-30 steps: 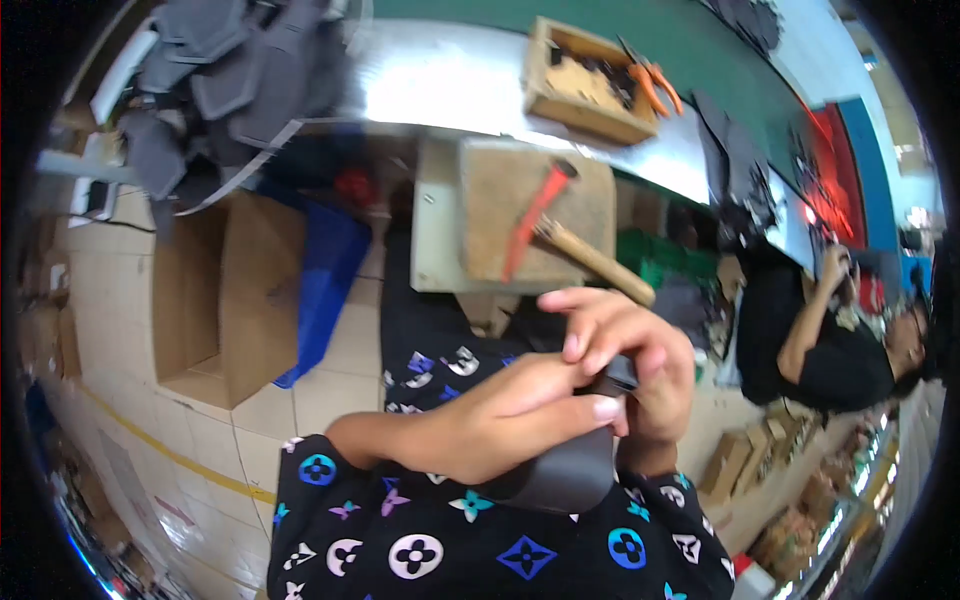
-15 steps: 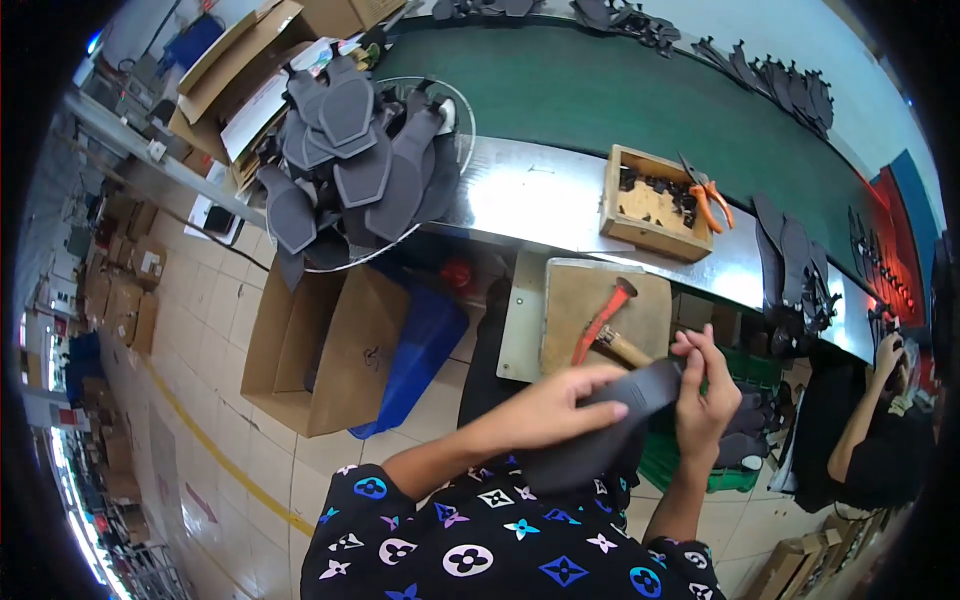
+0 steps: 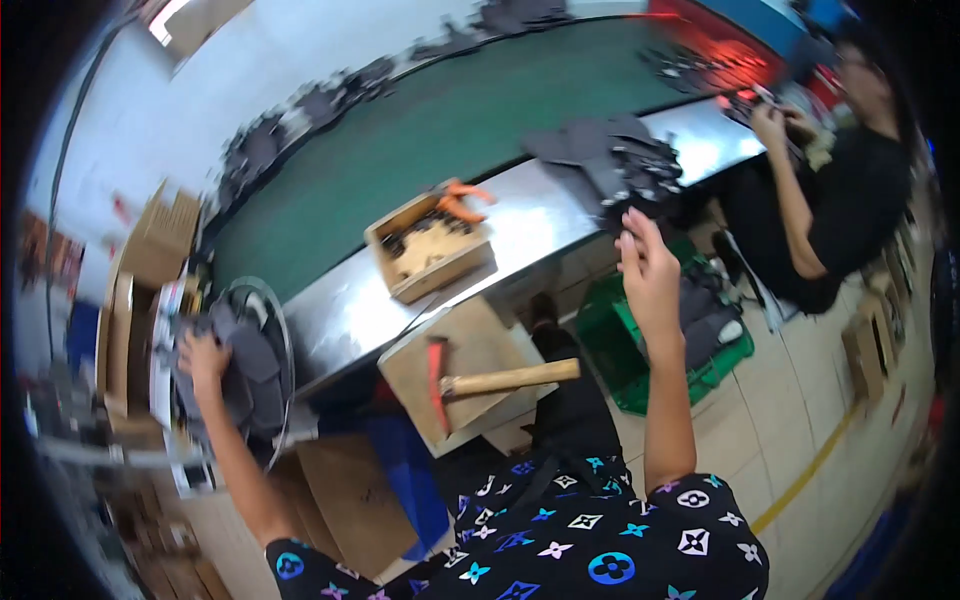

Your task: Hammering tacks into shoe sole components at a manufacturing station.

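My left hand (image 3: pixel 203 357) reaches out to the far left with its fingers spread over a pile of dark grey flat sole-shaped pieces (image 3: pixel 255 365) in a round wire-rimmed basket (image 3: pixel 289 345). No piece is visibly lifted. My right hand (image 3: pixel 650 270) is raised at the right, fingers stretched upward and nothing seen in it. Its fingertips are near a heap of similar grey pieces with dark straps (image 3: pixel 590 150) on the metal ledge; touching or apart, I cannot tell. Between my arms, a hammer (image 3: pixel 515 379) with a red head and wooden handle lies on a worn square block (image 3: pixel 480 335).
A wooden box (image 3: pixel 430 278) of small black bits, with orange-handled pliers (image 3: pixel 462 200), stands on the metal ledge (image 3: pixel 340 315) beside a green belt (image 3: pixel 400 160). Below are a green crate (image 3: pixel 625 375) and a cardboard box (image 3: pixel 345 500). A co-worker (image 3: pixel 830 190) sits at the right.
The view has turned rightward. The dark sole-shaped piece is no longer in my hands. My left hand has gone to the basket pile, and my right has reached outward toward the heap on the ledge.
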Demonstrator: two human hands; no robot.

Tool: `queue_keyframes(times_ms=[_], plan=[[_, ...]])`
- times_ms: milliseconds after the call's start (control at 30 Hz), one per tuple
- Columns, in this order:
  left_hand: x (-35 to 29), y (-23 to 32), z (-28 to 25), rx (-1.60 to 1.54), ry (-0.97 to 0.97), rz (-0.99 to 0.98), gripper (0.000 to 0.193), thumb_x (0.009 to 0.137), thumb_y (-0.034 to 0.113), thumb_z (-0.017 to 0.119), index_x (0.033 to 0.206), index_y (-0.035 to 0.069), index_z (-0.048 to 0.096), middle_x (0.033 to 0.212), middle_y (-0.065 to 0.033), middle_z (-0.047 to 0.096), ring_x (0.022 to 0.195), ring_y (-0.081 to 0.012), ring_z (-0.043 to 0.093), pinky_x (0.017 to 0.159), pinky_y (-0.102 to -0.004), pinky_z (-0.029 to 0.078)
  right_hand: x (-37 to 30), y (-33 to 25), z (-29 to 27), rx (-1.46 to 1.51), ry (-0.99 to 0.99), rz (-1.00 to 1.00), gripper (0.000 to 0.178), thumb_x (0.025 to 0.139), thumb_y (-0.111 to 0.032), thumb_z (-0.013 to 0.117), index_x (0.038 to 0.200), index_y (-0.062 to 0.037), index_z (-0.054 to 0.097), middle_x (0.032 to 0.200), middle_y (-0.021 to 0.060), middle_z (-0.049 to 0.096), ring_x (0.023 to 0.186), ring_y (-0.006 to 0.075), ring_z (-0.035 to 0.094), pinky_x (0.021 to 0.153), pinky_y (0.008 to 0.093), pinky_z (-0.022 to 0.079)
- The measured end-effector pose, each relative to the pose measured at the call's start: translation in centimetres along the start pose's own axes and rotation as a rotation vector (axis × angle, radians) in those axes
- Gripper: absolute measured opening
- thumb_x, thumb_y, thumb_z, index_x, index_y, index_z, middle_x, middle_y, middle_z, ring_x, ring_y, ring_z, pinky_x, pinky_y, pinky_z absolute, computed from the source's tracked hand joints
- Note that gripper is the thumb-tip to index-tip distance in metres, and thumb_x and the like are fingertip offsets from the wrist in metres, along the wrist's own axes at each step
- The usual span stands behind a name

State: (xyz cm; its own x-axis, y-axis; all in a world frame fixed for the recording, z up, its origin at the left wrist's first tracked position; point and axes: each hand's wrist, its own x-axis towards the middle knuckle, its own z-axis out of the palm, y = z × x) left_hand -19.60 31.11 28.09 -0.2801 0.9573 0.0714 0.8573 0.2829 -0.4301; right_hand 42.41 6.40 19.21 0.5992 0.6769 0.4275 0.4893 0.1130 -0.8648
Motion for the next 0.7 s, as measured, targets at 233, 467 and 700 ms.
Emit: queue_keyframes(times_ms=[233,467,700], plan=[[-5.0,6.9,-2.0,-0.029,0.367,-0.014,0.057,0.089,0.033,0.068,0.139,0.009,0.051,0.161,-0.0163,0.023,0.149,-0.0386,0.018,0.110,-0.0699,0.023,8.3,9.2,-0.1,-0.753,-0.278,-0.061,0.023,0.091,-0.016,0.061,0.106,-0.0007,0.054,0.097,0.0216,0.066,0.086,0.0424,0.066,0.069,0.0484,0.054],[-16.8,12.2,-10.4,-0.349,0.598,0.358,0.049,0.090,0.030,0.067,0.133,0.008,0.056,0.162,-0.0129,0.025,0.149,-0.0362,0.021,0.113,-0.0644,0.018,14.3,10.5,1.2,-0.999,-0.376,-0.083,0.042,0.079,-0.019,0.072,0.112,0.0011,0.056,0.085,0.0239,0.068,0.089,0.0418,0.069,0.078,0.0499,0.056],[-22.9,15.6,-12.7,-0.579,0.647,0.588,0.069,0.086,0.025,0.072,0.144,0.004,0.043,0.162,-0.0170,0.025,0.149,-0.0367,0.020,0.118,-0.0542,0.016,9.9,-3.7,6.2,-0.466,-0.112,-0.227,0.014,0.085,-0.013,0.066,0.092,-0.0015,0.063,0.080,0.0205,0.071,0.073,0.0413,0.071,0.064,0.0473,0.058]])
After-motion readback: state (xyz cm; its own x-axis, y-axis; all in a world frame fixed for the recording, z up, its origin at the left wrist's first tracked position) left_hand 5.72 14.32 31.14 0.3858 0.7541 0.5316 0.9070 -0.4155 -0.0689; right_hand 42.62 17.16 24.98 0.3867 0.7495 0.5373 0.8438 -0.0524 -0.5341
